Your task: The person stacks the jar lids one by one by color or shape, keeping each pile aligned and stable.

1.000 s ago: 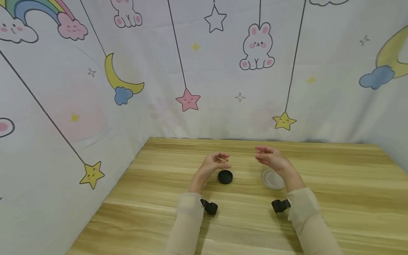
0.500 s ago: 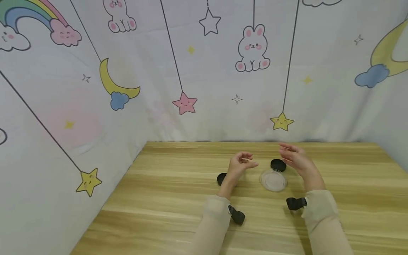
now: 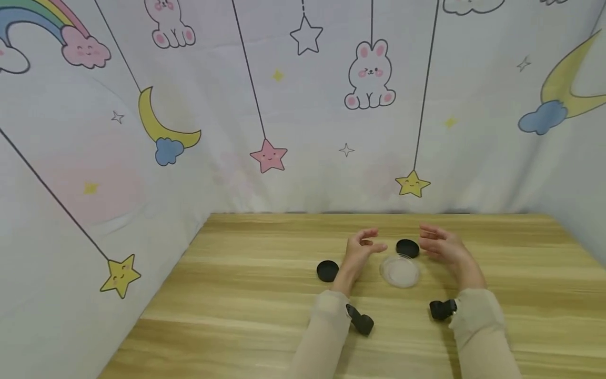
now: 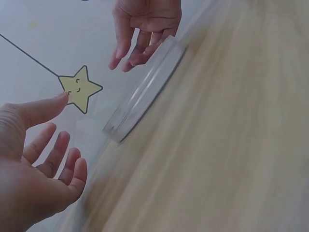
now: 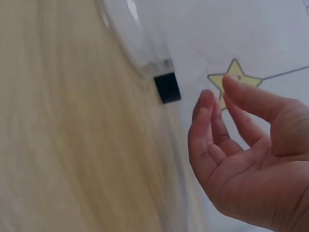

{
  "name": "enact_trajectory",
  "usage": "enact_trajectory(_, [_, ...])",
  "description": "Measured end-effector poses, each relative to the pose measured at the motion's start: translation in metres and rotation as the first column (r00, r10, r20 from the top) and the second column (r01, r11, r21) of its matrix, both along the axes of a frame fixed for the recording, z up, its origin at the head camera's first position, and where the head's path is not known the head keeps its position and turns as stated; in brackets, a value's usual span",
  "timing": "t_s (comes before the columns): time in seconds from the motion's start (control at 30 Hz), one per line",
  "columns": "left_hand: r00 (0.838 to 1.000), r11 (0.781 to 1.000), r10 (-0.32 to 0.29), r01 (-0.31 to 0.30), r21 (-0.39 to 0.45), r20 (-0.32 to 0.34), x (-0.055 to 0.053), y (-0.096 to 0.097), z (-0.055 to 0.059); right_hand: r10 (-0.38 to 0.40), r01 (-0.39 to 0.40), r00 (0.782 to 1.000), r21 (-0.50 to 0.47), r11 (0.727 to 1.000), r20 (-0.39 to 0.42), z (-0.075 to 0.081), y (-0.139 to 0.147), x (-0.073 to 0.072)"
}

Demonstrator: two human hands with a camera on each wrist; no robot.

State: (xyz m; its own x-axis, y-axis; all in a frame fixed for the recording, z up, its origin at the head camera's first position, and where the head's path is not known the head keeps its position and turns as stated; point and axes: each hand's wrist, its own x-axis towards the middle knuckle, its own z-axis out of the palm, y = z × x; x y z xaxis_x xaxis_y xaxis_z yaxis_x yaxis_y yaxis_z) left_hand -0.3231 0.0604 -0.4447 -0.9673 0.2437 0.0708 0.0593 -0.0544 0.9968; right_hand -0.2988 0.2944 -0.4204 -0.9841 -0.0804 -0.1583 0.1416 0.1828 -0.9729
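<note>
A clear round container (image 3: 400,271) stands on the wooden table between my two hands. Just behind it sits a black round lid-like piece (image 3: 407,248), and a second black round piece (image 3: 327,270) lies left of my left wrist. My left hand (image 3: 359,255) hovers left of the container, thumb and fingers spread apart, with nothing in them. On the other side, my right hand (image 3: 447,249) is held in the air with loosely bent fingers, also holding nothing. The left wrist view shows the clear container (image 4: 145,89) side-on, apart from the left hand (image 4: 41,169).
The wooden table (image 3: 236,316) meets a white curtain (image 3: 312,116) printed with stars, moons and rabbits at the back and left. Small black cameras are strapped to the left wrist (image 3: 361,321) and right wrist (image 3: 442,309).
Both hands have moved right, the left one away from the left black piece. The black piece behind the container, out of sight one second ago, now shows. The head view has shifted slightly.
</note>
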Motion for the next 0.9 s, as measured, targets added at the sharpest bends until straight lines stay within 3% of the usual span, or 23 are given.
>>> enact_trajectory(0.2, [0.998, 0.999, 0.038, -0.038, -0.009, 0.041, -0.006, 0.013, -0.011, 0.024, -0.022, 0.998, -0.037, 0.999, 0.055, -0.012, 0.002, 0.000])
enact_trajectory(0.4, [0.995, 0.991, 0.100, -0.097, -0.096, 0.020, -0.014, 0.030, -0.016, 0.069, -0.066, 0.994, -0.036, 0.997, 0.084, -0.019, 0.005, -0.001])
enact_trajectory(0.57, [0.993, 0.979, 0.118, -0.121, -0.162, -0.029, -0.016, 0.031, -0.016, 0.103, -0.102, 0.994, -0.020, 0.995, 0.039, -0.020, 0.001, -0.002])
enact_trajectory(0.9, [0.995, 0.972, 0.071, -0.084, -0.220, -0.067, -0.018, 0.029, -0.016, 0.115, -0.112, 0.992, 0.063, 0.992, -0.053, -0.026, -0.015, -0.006])
